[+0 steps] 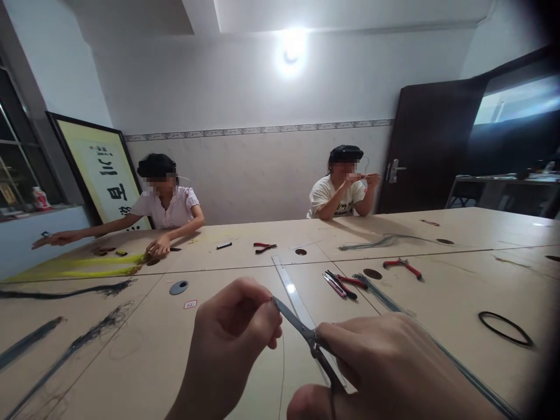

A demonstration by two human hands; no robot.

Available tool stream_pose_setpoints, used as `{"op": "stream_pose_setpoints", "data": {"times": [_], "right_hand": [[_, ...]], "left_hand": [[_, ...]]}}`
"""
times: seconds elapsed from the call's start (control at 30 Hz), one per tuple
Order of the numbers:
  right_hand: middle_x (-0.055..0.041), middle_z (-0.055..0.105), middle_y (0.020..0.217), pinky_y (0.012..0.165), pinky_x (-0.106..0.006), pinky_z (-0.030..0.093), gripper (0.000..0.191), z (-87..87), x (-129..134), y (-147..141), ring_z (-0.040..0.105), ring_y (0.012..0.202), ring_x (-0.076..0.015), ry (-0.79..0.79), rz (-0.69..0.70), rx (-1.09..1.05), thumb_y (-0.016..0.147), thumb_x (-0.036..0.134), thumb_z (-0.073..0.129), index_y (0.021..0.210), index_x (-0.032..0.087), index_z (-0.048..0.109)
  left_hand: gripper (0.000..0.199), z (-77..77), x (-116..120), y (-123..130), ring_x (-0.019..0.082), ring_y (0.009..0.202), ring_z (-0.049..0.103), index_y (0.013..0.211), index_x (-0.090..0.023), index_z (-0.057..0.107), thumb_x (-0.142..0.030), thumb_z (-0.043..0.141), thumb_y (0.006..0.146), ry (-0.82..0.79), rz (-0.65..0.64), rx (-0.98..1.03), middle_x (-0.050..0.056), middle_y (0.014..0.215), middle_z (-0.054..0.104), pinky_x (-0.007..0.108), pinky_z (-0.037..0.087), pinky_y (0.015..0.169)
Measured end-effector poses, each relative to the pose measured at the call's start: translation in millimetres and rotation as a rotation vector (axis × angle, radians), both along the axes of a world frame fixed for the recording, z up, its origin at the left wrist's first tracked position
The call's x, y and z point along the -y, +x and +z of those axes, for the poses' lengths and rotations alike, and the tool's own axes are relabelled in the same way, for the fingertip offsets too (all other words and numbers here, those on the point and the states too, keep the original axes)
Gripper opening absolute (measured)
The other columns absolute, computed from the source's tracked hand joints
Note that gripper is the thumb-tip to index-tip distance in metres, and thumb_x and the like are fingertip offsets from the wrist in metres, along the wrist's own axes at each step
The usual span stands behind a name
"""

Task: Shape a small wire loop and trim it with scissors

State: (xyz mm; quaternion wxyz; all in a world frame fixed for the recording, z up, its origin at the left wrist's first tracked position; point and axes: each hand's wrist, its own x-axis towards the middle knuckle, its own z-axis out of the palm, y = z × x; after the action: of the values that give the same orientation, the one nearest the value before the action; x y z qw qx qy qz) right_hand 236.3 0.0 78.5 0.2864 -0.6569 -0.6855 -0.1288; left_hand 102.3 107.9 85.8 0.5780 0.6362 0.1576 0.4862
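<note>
My left hand (238,338) is closed in a pinch near the middle of the table. From its fingertips a thin thread (282,367) hangs down, and a tiny dark bit shows at the pinch, too small to name. My right hand (385,361) grips a pair of scissors (308,335) by the handles. The scissor tips touch or nearly touch the left fingertips; whether the thread lies between the blades I cannot tell. Under the scissors a steel ruler (291,286) lies flat on the table.
Red-handled pliers (350,283) with pink snips (335,286) lie beyond my right hand, and more pliers (402,265) farther right. Dark wire bundles (79,344) cover the left; a black loop (505,329) lies right. Two people sit across the table (175,361), one handling yellow strands (87,265).
</note>
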Motion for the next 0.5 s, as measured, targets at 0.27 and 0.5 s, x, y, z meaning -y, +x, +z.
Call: {"op": "stream_pose_setpoints", "data": {"times": [0.27,0.5], "right_hand": [[0.0081,0.055,0.043,0.041,-0.023,0.027,0.043,4.3,-2.7,0.4,0.048,0.036,-0.0098,0.022,0.022,0.033,0.062,0.055,0.083,0.059,0.022,0.055],[0.0095,0.052,0.043,0.041,-0.023,0.027,0.044,1.4,-2.0,-0.1,0.047,0.036,-0.0104,0.034,-0.026,0.011,0.052,0.047,0.089,0.055,0.023,0.053]], "left_hand": [[0.017,0.8,0.2,-0.5,0.004,0.045,0.056,0.059,-0.02,0.063,-0.006,0.065,0.069,-0.021,-0.013,0.012,-0.007,0.051,0.06,0.009,0.046,0.045],[0.017,-1.6,-1.2,-0.5,0.004,0.046,0.057,0.061,-0.02,0.065,-0.007,0.065,0.071,-0.041,-0.031,0.009,-0.007,0.053,0.061,0.008,0.047,0.046]]}}
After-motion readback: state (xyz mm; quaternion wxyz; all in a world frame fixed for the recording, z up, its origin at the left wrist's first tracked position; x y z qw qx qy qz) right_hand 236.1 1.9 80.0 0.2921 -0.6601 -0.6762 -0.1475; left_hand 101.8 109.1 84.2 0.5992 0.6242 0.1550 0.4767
